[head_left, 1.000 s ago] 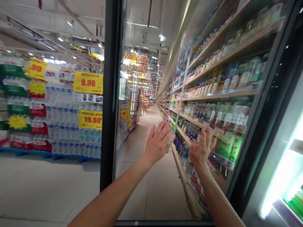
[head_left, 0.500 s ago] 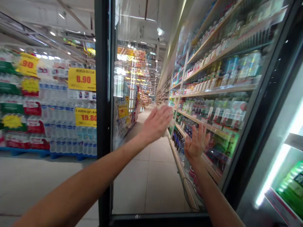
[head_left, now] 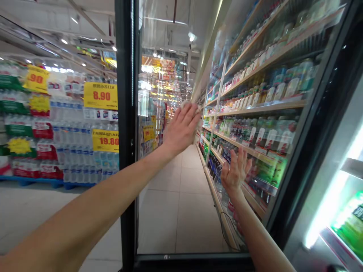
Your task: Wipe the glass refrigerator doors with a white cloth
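Stretched across the middle of the view, my left hand (head_left: 181, 128) lies flat over a pale cloth (head_left: 198, 110), pressing it to the glass door (head_left: 161, 223). Only the cloth's edges show past my fingers. Lower and to the right is my right hand (head_left: 235, 172), raised with its fingers apart and nothing in it. It is at the glass, though I cannot tell whether it touches. A black frame (head_left: 127, 124) borders the door.
Bottles fill the cooler shelves (head_left: 261, 107) seen through or mirrored in the glass at right. Packs of bottled water (head_left: 73, 143) are stacked at left under yellow price signs (head_left: 100, 95). A lit strip (head_left: 326, 207) and green bottles (head_left: 351, 223) sit at lower right.
My left hand has slid the cloth upward and slightly left along the glass. The right hand stays about where it was.
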`<act>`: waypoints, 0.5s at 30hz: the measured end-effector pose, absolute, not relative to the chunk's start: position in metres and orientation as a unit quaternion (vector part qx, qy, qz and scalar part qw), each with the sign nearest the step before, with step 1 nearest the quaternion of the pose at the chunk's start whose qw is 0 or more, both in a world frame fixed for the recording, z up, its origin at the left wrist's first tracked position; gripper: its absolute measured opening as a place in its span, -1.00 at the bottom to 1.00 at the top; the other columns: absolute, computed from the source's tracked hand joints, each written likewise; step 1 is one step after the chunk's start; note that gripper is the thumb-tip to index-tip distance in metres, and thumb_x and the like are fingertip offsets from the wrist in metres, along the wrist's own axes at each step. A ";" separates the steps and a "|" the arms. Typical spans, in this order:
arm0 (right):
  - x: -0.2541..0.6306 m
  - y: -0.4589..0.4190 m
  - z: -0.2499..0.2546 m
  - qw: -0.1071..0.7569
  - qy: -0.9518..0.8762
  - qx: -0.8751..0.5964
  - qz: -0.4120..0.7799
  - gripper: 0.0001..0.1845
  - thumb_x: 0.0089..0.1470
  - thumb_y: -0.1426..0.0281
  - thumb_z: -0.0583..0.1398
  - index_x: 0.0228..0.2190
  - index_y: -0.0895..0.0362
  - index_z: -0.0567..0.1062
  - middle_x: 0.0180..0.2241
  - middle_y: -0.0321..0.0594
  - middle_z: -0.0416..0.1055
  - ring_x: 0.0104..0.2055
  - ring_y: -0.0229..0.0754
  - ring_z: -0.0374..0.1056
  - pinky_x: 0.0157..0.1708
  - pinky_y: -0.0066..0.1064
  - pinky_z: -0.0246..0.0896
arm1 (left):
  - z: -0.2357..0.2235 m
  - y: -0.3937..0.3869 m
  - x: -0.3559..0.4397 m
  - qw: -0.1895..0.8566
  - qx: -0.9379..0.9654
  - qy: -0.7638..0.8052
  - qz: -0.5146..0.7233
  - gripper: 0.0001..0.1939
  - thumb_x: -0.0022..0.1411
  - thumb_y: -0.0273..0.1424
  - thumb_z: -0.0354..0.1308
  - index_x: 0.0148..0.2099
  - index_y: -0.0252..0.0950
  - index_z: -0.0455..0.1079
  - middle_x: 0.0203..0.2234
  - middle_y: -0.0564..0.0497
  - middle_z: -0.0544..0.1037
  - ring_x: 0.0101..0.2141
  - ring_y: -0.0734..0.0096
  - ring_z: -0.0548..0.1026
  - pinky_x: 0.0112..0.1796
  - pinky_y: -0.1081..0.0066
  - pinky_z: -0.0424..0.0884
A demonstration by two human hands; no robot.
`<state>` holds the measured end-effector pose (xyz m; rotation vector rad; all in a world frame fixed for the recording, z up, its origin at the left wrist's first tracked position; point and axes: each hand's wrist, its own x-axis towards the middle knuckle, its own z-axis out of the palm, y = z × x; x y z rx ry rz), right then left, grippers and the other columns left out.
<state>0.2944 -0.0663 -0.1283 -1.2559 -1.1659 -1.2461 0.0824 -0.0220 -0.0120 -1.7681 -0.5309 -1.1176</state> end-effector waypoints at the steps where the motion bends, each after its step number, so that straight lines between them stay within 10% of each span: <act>1: 0.294 -0.067 -0.128 0.491 -0.479 -0.516 -0.513 -0.47 0.08 0.34 -0.02 0.11 0.16 0.15 0.17 0.05 0.06 0.25 0.02 -0.11 0.14 0.03 -0.22 | -0.017 -0.023 0.083 0.484 -0.735 -0.192 -0.434 -0.57 0.24 -0.41 -0.12 0.15 -0.37 0.11 0.17 -0.14 0.14 0.20 0.18 -0.02 0.16 0.14 -0.05; 6: 0.294 -0.068 -0.128 0.491 -0.483 -0.513 -0.512 -0.45 0.08 0.36 -0.01 0.13 0.13 0.11 0.18 0.03 0.04 0.25 0.01 -0.12 0.14 0.02 -0.20 | -0.043 -0.026 0.088 0.550 -0.799 0.032 -0.241 -0.61 0.27 -0.41 -0.17 0.13 -0.31 0.14 0.16 -0.01 0.18 0.18 0.35 0.06 0.17 0.29 -0.03; 12: 0.295 -0.068 -0.129 0.487 -0.485 -0.515 -0.513 -0.43 0.07 0.37 -0.01 0.14 0.13 0.09 0.19 0.03 0.02 0.25 0.02 -0.14 0.14 0.04 -0.21 | 0.004 -0.022 0.066 0.475 -0.741 -0.201 -0.430 -0.57 0.21 -0.42 -0.07 0.14 -0.34 0.13 0.18 -0.11 0.13 0.21 0.24 -0.03 0.16 0.19 -0.05; 15: 0.296 -0.068 -0.129 0.483 -0.486 -0.517 -0.513 -0.43 0.07 0.36 -0.01 0.14 0.13 0.08 0.19 0.03 0.02 0.25 0.02 -0.14 0.13 0.05 -0.20 | -0.013 -0.023 0.058 0.505 -0.789 -0.106 -0.333 -0.58 0.23 -0.41 -0.09 0.14 -0.31 0.14 0.17 -0.06 0.14 0.21 0.28 -0.04 0.17 0.22 -0.05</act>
